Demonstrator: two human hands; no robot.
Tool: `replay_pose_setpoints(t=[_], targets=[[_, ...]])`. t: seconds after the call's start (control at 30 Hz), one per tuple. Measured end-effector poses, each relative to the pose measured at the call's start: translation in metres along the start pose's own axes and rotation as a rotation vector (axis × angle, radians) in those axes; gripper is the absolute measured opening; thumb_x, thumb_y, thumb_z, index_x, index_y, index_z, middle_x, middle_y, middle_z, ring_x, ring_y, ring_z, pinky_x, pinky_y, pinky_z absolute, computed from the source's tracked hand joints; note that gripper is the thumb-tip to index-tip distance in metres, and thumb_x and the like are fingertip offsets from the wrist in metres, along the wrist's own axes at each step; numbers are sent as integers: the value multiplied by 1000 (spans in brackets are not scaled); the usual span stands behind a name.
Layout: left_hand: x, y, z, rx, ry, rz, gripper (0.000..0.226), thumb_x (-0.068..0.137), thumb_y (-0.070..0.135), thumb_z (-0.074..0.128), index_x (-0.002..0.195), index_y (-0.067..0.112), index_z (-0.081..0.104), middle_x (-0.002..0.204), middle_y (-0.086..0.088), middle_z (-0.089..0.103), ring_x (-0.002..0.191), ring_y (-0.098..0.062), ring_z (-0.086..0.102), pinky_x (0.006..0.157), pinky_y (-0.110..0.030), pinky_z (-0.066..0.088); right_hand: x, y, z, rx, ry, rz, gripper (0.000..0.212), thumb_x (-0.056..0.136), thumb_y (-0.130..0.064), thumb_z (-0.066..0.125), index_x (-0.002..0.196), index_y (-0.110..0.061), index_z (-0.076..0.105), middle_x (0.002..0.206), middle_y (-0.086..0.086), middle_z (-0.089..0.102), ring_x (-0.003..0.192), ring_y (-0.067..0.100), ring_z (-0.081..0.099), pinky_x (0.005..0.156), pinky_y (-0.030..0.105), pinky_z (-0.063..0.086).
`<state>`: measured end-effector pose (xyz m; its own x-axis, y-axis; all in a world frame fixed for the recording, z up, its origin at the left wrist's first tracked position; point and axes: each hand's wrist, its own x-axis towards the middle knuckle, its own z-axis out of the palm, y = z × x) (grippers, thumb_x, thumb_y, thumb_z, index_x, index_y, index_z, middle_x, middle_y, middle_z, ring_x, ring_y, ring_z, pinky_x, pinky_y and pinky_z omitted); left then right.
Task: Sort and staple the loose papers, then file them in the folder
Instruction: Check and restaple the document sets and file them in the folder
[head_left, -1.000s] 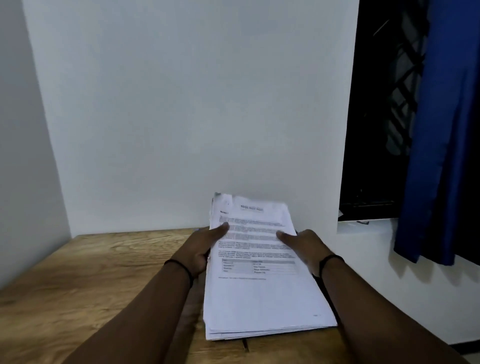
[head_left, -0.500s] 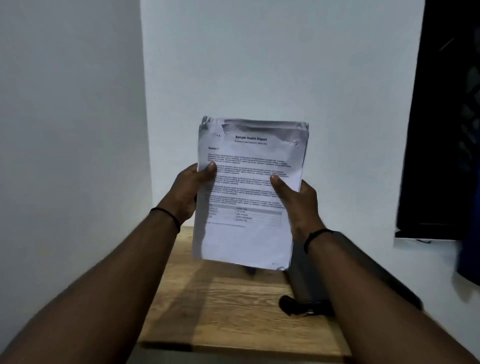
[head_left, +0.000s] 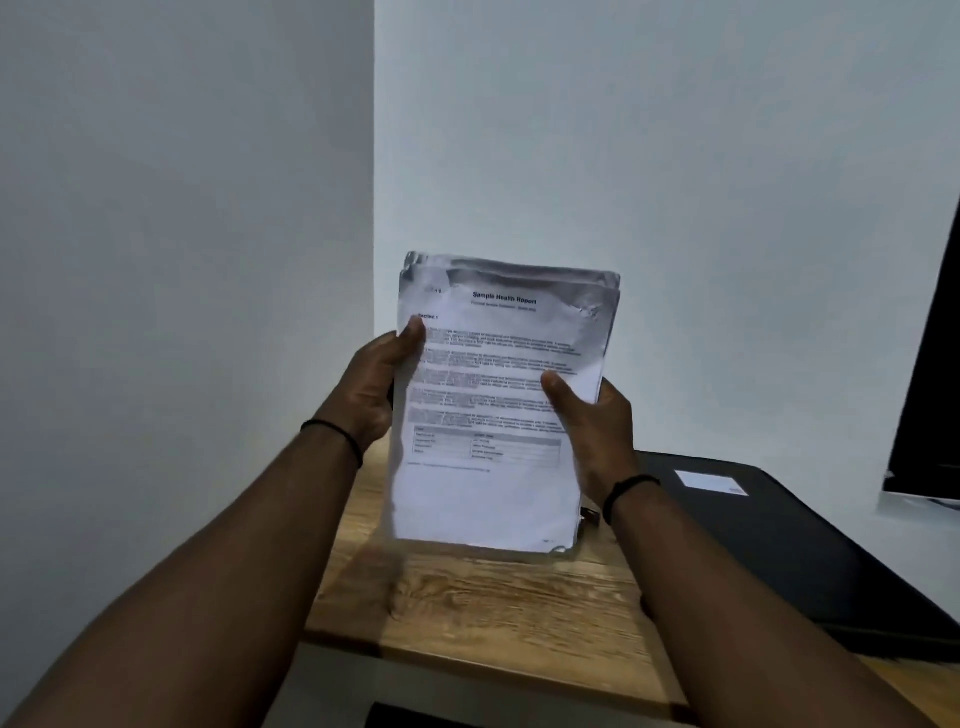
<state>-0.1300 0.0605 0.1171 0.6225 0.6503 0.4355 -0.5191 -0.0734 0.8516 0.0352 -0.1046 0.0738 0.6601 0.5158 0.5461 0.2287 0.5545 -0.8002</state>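
A thick stack of printed papers, its top sheet headed "Sample Health Report", stands upright with its bottom edge at the wooden table. My left hand grips the stack's left edge, thumb on the front. My right hand grips the right edge, thumb across the text. A black folder with a white label lies flat on the table to the right. A small dark object, mostly hidden, peeks out behind the stack's lower right corner; I cannot tell what it is.
White walls meet in a corner behind the table. A dark window frame shows at the far right. The table's near edge runs just below the stack, with floor space below it.
The stack went from lying flat on the table to upright between both hands, then lowered until its bottom edge reached the tabletop. The view swung left and the folder came into sight.
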Motion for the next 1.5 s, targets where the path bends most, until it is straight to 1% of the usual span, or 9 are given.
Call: replay_pose_setpoints(t=[0.3,0.43,0.6,0.77,0.87,1.03,1.13,1.37,1.5], targets=[[-44,-74,-35,129,61,-139,74,66,55,84,117,4,70,112,-15,73,107,-35,69,94,-42,55,-39,57,-8,-34,-105,200,43,85,-22,79,125,-12,67,118,6,73,109,27,69,98,53,52],[-54,-92,-37,160,131,-196,43,84,37,77,112,4,72,106,-14,75,97,-34,73,89,-45,57,-43,68,-3,-93,-91,197,41,86,-25,77,124,-15,67,117,1,73,109,22,69,97,47,54],[-32,-87,-54,263,264,-172,31,83,33,79,100,7,74,90,-7,78,82,-25,76,71,-33,60,-27,88,25,-95,-27,273,34,85,-24,80,116,-16,70,108,1,76,100,22,73,88,45,58],[-7,-100,-98,487,391,-251,17,87,23,77,85,7,72,82,-5,76,77,-25,72,68,-30,58,-13,137,55,-151,28,465,64,65,-49,78,118,-16,64,108,0,74,95,22,72,84,46,60],[11,-118,-128,641,437,-346,24,88,23,75,78,3,69,87,-15,73,80,-30,69,79,-40,55,-5,160,68,-267,53,536,44,82,-32,70,120,-13,59,107,1,70,92,21,69,80,39,60],[32,-133,-142,1019,405,-409,34,84,28,70,63,7,54,67,-8,59,71,-28,60,59,-29,40,5,167,77,-736,33,485,36,88,-31,55,116,-9,48,106,3,65,92,27,65,82,41,56],[40,-141,-141,1232,357,-405,27,80,32,62,67,10,54,71,-5,59,68,-24,58,56,-28,36,13,167,76,-965,22,443,30,92,-31,50,115,-12,50,110,5,65,99,30,63,80,34,49],[52,-157,-136,1656,405,-379,42,87,47,56,109,13,65,117,-17,58,109,-38,56,89,-39,44,21,173,80,-1193,20,395,35,93,-31,51,118,-9,59,126,10,53,121,31,47,87,36,45],[46,-152,-115,1806,492,-53,37,87,37,65,104,4,67,105,-22,59,101,-41,54,83,-43,40,15,170,76,-1105,69,289,33,94,-26,50,124,-12,55,128,8,49,122,29,44,88,37,44]])
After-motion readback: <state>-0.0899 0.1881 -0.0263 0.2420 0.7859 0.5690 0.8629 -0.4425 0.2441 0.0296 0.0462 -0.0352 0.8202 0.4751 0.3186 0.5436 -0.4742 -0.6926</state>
